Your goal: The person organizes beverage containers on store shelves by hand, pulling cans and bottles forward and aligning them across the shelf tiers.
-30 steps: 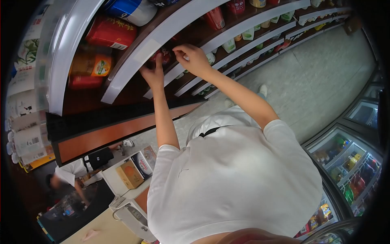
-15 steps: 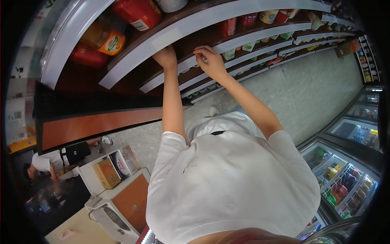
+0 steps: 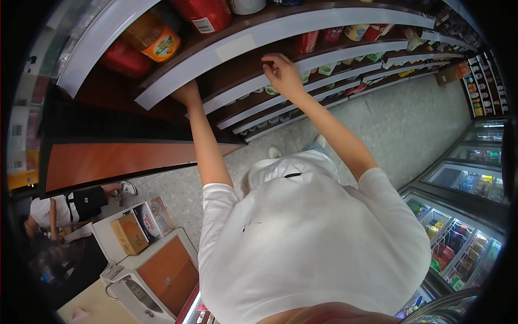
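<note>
My left hand (image 3: 186, 94) reaches into the shelf at the left, under the white front edge of the shelf above. Its fingers are hidden there, so whether it holds anything cannot be seen. Farther right, my right hand (image 3: 284, 76) hovers by the edge of a brown shelf board (image 3: 237, 70). Its fingers are loosely bent, with a gap between thumb and forefinger and nothing visible in them. Beyond it on that level stand a red can (image 3: 307, 41) and a pale yellow can (image 3: 356, 32). Green-and-white packages (image 3: 327, 69) sit on the level below.
Overhead, an orange-labelled bottle (image 3: 162, 46) and a large red container (image 3: 204, 15) stand on the upper shelf. Glass-door drink fridges (image 3: 458, 237) line the right side. A counter with cardboard boxes (image 3: 129, 233) is at lower left, where another person (image 3: 51, 212) bends over.
My left hand has moved left and deeper under the upper shelf's edge. My right hand stays near the shelf, its fingers still loosely bent. The view has shifted slightly.
</note>
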Demonstrator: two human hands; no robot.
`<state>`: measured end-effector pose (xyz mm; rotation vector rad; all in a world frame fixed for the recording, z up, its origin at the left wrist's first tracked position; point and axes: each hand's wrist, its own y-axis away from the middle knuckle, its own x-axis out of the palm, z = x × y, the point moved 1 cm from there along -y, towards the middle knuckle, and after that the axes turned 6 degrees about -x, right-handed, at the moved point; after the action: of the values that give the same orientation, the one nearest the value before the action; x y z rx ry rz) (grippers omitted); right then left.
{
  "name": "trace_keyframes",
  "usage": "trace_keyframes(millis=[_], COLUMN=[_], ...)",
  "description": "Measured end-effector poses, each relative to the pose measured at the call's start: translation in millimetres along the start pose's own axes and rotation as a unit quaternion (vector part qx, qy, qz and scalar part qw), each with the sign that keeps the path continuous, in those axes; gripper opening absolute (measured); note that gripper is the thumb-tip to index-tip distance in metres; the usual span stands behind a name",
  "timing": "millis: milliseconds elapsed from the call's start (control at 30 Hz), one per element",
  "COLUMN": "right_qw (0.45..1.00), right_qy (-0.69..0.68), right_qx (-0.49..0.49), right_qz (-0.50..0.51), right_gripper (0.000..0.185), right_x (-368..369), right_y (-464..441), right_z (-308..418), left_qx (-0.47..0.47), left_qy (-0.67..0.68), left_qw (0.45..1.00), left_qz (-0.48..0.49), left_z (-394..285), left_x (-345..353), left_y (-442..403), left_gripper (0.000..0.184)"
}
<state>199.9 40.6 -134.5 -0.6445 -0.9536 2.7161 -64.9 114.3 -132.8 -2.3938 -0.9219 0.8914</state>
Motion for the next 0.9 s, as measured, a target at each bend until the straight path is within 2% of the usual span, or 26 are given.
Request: trace_keyframes(millis=[167,233,300,333,367,400,433,500,533,600,633,700,867,900], right_qw=[0.998,0.994,0.99,0.986,0.986,0.991,0.993,0.988,0.982,0.977,0.971,0.976,0.987,0.99], right_qy=[0.048,0.096,0.105,0.115,0.113,0.117,0.12,0.148,0.176,0.203,0.231,0.21,0.148,0.109], right_qx=[0.008,0.051,0.071,0.091,0.092,0.037,-0.015,-0.039,-0.064,-0.061,-0.057,-0.056,-0.05,-0.029], right_qz=[-0.03,0.029,0.054,0.078,0.078,0.045,0.014,-0.009,-0.029,-0.025,-0.025,-0.015,0.044,0.09], right_gripper=[0.026,0.035,0.037,0.041,0.041,0.043,0.045,0.046,0.047,0.047,0.047,0.047,0.048,0.049], right_x=[6,7,9,11,17,25,32,41,45,53,56,49,30,27], right_y=[-33,-45,-52,-56,-58,-59,-55,-57,-55,-57,-57,-59,-59,-56], right_z=[-11,-18,-21,-24,-33,-40,-43,-38,-38,-55,-62,-55,-36,-28], left_qx=[0.007,0.018,0.049,0.05,0.042,0.034,0.033,-0.008,-0.01,-0.113,-0.116,-0.134,-0.13,-0.134], left_qy=[0.025,0.014,-0.073,-0.074,0.024,0.122,0.118,0.117,0.114,0.106,0.102,0.24,0.281,0.292], left_qw=[0.999,0.999,0.996,0.995,0.997,0.989,0.989,0.99,0.99,0.968,0.969,0.941,0.912,0.903], left_qz=[0.037,0.044,0.035,0.036,0.054,0.073,0.077,0.08,0.079,0.196,0.192,0.198,0.267,0.284], left_z=[40,47,48,47,42,37,26,3,6,13,7,-12,-11,-12], left_x=[14,13,10,7,2,-4,-13,-27,-31,-39,-45,-56,-62,-63], left_y=[-6,-10,-10,-10,-7,-4,3,11,15,19,23,33,38,39], left_gripper=[0.035,0.035,0.03,0.03,0.033,0.036,0.036,0.05,0.05,0.066,0.066,0.07,0.081,0.082])
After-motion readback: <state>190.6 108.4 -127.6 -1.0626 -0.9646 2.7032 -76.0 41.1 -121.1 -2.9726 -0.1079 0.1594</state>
